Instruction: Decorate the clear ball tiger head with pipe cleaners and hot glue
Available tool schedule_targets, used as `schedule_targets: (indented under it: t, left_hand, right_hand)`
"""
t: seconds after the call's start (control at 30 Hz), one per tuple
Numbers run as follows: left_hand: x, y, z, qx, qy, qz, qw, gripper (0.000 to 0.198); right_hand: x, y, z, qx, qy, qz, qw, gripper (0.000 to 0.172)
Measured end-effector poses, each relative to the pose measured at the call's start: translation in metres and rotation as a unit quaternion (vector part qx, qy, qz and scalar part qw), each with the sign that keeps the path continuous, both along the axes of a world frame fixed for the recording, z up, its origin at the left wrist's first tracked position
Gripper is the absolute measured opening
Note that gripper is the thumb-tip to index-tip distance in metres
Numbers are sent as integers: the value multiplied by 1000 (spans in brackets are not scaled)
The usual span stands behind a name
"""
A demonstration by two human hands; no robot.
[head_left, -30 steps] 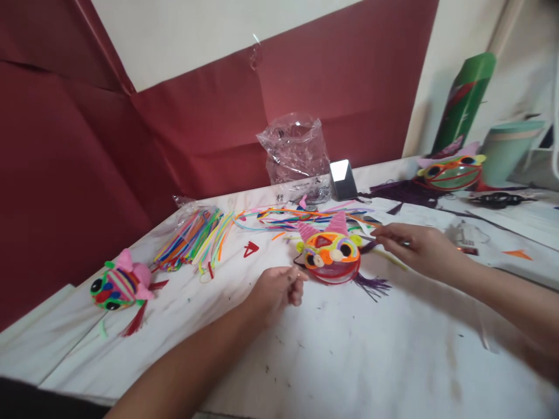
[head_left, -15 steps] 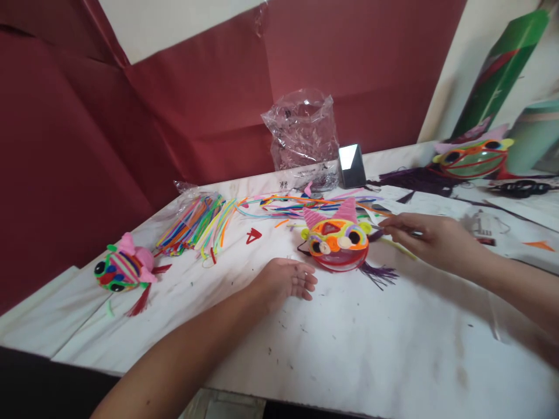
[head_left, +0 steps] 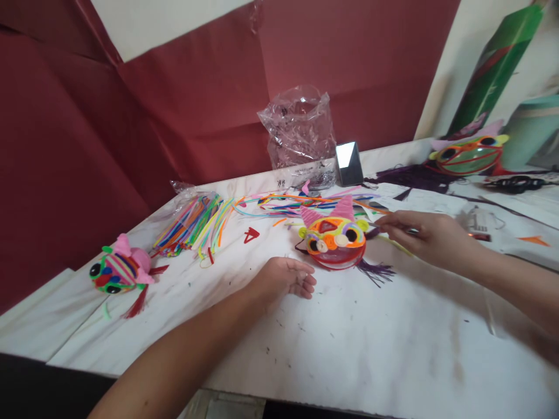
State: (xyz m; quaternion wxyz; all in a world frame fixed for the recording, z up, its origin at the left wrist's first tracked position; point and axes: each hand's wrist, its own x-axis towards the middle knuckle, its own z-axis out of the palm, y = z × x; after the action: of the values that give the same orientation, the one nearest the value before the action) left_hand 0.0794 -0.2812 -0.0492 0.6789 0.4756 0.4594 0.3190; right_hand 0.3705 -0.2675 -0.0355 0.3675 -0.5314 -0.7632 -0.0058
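A lion-like head made of pipe cleaners [head_left: 334, 238] stands on the white table, with pink ears, an orange and yellow face, black eyes, a red-rimmed mouth and a purple tassel. My left hand [head_left: 292, 276] rests on the table just in front and to the left of it, fingers loosely bent, holding nothing. My right hand [head_left: 417, 233] is closed on a slim metal tool [head_left: 371, 224], whose tip points at the yellow ear on the head's right side. Whether the tip touches the ear, I cannot tell. The tool's exact kind is partly hidden by my fingers.
A pink and green fish-like figure [head_left: 117, 265] lies at left. Beside it are bundled pipe cleaners [head_left: 192, 224] and a red bent piece [head_left: 251, 234]. Behind stand a clear plastic bag [head_left: 301, 131] and a phone [head_left: 349, 163]. A second lion-like head [head_left: 469, 156] is at back right.
The view has shifted slightly, so everything sits a little further left. Both hands keep nearly the same places and grips.
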Motion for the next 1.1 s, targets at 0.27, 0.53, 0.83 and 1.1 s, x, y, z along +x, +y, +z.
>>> schedule_targets:
  t: [0.27,0.53,0.83,1.1]
  left_hand:
    - [0,0,-2,52,39,-5,998,27]
    - [1,-4,-5,126,73,-3,989,25]
    - [1,-5,1,154,81,8,985,22]
    - [1,-8,4,164,116,14,980,27]
  right_hand:
    - [1,3,-6,28,4,11,1000,26]
    - [-4,-3,3,1,6,16,1000,29]
    - [-1,-1,-2,-1,15,24,1000,26]
    - [-2,-1,-3,-2,24,27,999,26]
